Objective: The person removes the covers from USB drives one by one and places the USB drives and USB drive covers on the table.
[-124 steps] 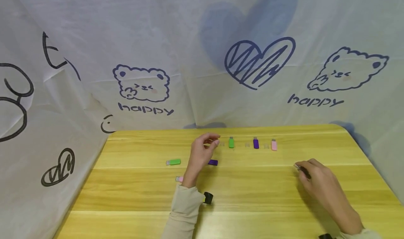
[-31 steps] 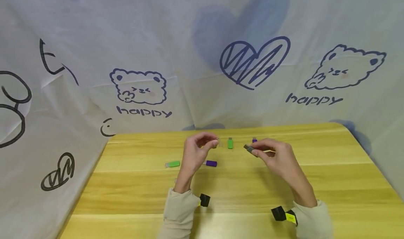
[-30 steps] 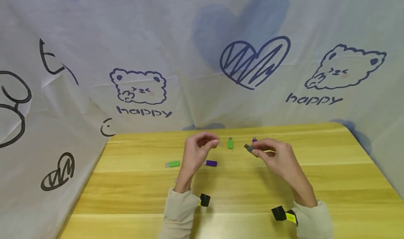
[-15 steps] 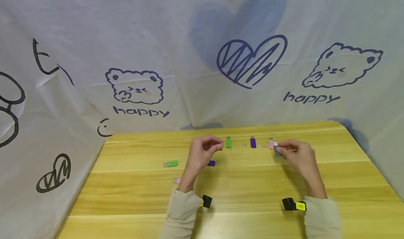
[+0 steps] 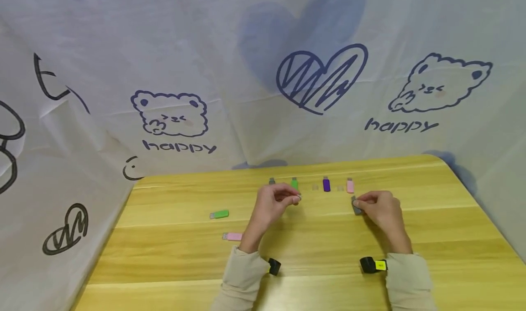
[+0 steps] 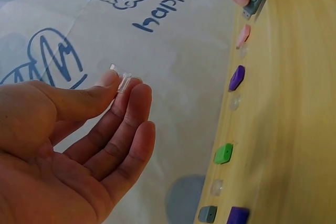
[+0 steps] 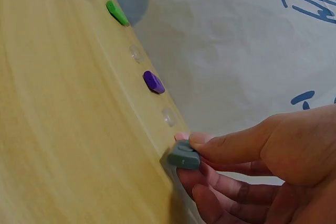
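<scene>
First, sleeves: the beige left sleeve (image 5: 242, 279) and right sleeve (image 5: 408, 276) lie nearest; the landmark beyond them is the purple stick (image 5: 326, 184), a small USB stick in the back row.
Loose sticks: a pink stick (image 5: 234, 236), then a green stick (image 5: 221, 214), lie on the bench (image 5: 176, 256), left of the purple stick and nearer the person. A second purple stick (image 6: 239, 215) shows only from the left wrist.
Right hand: the right hand (image 5: 380, 210) grips a grey stick (image 7: 184, 156) between thumb and fingers, to the right of the purple stick and nearer; whether it touches the bench is hard to tell. Good handling, I judge, means holding only the body, metal end free, level enough not to nudge the row.
Left hand: the left hand (image 5: 271, 208) pinches a see-through cap (image 6: 124, 83) by thumb and fingertip, left of the purple stick and nearer. Tiny and probably slippery, it wants light pressure on its outer walls, mouth uncovered, fingers kept off the row.
Back row: left of the purple stick are one cap (image 5: 315, 187), the far green stick (image 5: 294, 183) and the far grey stick (image 5: 272, 181); right of it, another cap (image 5: 340, 188) and the far pink stick (image 5: 350, 185).
Backdrop: white cloth (image 5: 238, 73) with bears and hearts rises behind the purple stick.
</scene>
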Motion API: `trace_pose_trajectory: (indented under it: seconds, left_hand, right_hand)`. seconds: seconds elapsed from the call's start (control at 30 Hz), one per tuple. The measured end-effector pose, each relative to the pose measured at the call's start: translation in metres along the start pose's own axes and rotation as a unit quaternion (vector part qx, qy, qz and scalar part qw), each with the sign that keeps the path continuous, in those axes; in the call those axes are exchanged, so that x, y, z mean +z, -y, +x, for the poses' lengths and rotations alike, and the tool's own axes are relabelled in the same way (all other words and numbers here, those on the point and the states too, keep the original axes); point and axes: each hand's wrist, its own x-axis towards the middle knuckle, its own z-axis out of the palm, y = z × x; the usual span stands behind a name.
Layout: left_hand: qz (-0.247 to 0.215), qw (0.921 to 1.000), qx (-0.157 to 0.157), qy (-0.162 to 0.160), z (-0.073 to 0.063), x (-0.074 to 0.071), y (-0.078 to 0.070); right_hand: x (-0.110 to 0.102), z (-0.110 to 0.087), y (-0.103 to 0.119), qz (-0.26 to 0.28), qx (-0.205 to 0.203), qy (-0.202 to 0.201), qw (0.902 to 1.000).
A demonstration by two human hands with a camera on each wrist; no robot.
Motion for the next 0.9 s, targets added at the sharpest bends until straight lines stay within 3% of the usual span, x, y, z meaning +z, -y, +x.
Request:
trace_pose_trajectory:
  seconds: [0.3,0.57,0.7,0.9]
  left_hand:
    - [0.026,0.9993,-0.021,0.015,0.0,0.018,-0.001]
    - [0.034,0.9967,-0.048,0.056,0.003,0.046,0.0]
    - [0.052,0.9951,-0.039,0.075,0.011,0.061,-0.001]
    - [0.117,0.9885,-0.012,0.095,0.031,0.082,-0.002]
  right_hand:
    - [-0.002,-0.002,0.002,-0.004,0.001,0.012,0.9999]
    - [-0.003,-0.006,0.002,-0.027,0.012,0.01,0.9995]
    - [-0.003,-0.005,0.002,-0.034,0.011,-0.001,0.9994]
    - [-0.017,-0.005,-0.002,-0.035,0.0,-0.043,0.9985]
